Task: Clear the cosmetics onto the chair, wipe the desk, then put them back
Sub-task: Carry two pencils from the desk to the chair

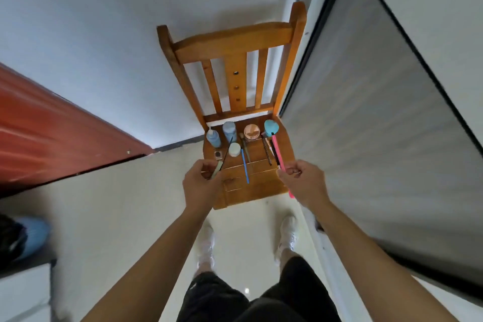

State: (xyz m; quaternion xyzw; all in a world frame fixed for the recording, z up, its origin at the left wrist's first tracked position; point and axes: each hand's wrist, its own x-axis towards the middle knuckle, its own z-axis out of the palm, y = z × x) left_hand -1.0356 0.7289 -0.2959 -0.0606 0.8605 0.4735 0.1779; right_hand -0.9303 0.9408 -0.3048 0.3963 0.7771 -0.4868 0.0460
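A wooden chair stands against the wall with cosmetics on its seat. Two blue bottles stand at the back left, with a white jar and a small dark compact in front of them. A pink round jar and a teal puff sit at the back right. A blue brush and thin dark pencils lie mid-seat. My left hand grips a thin dark brush with a pale handle. My right hand grips a pink stick together with a dark pencil.
A dark red surface runs along the left. A grey panel with a black frame stands on the right. My white shoes stand on the pale tiled floor below the chair. A blue object lies at the far left.
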